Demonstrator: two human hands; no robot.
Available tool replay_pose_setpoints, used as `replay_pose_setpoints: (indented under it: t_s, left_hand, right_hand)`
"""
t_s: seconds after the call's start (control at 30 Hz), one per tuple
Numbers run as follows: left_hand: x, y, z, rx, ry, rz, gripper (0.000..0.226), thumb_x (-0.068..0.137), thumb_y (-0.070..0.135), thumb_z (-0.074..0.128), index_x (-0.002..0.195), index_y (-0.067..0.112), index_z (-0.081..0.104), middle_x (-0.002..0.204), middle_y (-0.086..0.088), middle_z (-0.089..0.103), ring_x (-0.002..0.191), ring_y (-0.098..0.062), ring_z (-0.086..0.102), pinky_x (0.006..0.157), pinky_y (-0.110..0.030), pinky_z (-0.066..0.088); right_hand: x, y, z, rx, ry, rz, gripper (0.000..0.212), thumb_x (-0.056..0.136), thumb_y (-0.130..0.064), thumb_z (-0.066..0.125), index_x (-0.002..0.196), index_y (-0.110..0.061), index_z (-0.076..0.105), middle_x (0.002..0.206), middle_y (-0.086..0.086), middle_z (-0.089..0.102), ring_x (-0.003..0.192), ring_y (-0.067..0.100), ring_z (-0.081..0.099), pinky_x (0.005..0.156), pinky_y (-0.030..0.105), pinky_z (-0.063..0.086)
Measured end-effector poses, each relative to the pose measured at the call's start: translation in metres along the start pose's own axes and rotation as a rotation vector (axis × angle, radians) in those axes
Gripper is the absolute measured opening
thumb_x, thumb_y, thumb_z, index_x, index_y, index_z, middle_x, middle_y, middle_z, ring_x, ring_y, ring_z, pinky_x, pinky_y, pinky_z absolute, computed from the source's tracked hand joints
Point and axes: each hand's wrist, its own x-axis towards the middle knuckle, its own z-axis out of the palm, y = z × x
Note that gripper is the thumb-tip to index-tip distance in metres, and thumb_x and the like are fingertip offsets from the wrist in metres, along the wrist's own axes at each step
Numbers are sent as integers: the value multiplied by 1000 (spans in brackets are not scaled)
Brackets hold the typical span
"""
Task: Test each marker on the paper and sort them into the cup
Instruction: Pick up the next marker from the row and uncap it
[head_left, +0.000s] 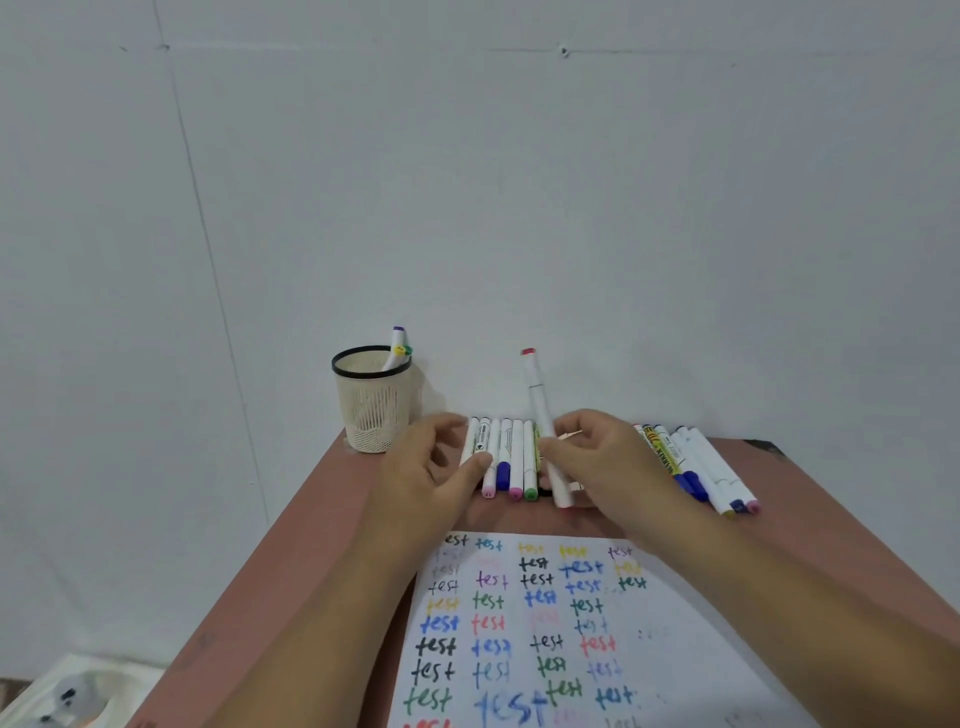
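Observation:
My right hand (597, 457) grips a white marker with a red end cap (537, 400), held nearly upright above the row of markers (506, 457) lying at the back of the table. My left hand (436, 473) hovers over the left end of that row with fingers loosely curled and its thumb by a marker; it holds nothing. More markers (701, 467) lie to the right. The beige mesh cup (371, 405) stands at the table's back left corner with a purple-capped marker (396, 349) inside. The paper (675, 649) covered in coloured "test" words lies in front of me.
The reddish-brown table (311, 545) stands against a white wall (519, 182). Its left edge runs diagonally down to the lower left, where a white object (67, 696) lies on the floor. A dark mark sits at the table's back right corner (763, 447).

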Motion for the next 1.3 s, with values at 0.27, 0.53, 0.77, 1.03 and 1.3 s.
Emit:
replay_pose_setpoints:
  t_s: [0.27, 0.53, 0.77, 1.03, 1.3]
  left_hand:
    - [0, 2, 4, 244, -39, 205, 63, 81, 41, 79, 138, 39, 52, 133, 24, 43, 124, 2, 41, 96, -7, 31]
    - [-4, 10, 17, 270, -291, 295, 19, 96, 37, 62, 114, 35, 67, 90, 19, 58, 86, -3, 51, 74, -24, 44]
    - [-12, 23, 15, 45, -421, 260, 16, 103, 34, 51, 103, 28, 66, 77, 2, 57, 69, -13, 51, 63, -30, 42]
    - [-16, 25, 19, -60, -439, 94, 37, 84, 64, 65, 118, 50, 61, 77, 13, 60, 60, -2, 50, 58, -28, 47]
    - [-18, 28, 8, 89, -637, -21, 77, 52, 86, 72, 120, 59, 48, 124, 27, 52, 118, 4, 49, 96, -34, 49]
  right_hand:
    - [-9, -11, -38, -317, -60, -78, 16, 83, -25, 87, 96, -31, 80, 73, -5, 68, 53, 12, 62, 54, 26, 51]
    - [-27, -12, -28, 17, -11, 23, 23, 74, -3, 91, 88, -12, 75, 74, 6, 74, 64, 16, 71, 68, 40, 66]
    - [-34, -5, -19, 586, 4, 26, 18, 79, 5, 80, 90, 0, 66, 72, 13, 67, 60, 18, 66, 61, 23, 60]
    - [-38, -1, -30, 589, 50, 26, 22, 83, -10, 81, 99, 1, 71, 72, 8, 63, 60, 13, 60, 58, 21, 57]
    - [-49, 14, -72, 809, 137, 104, 45, 75, -17, 77, 113, 3, 62, 102, 18, 69, 72, 16, 71, 62, 23, 61]
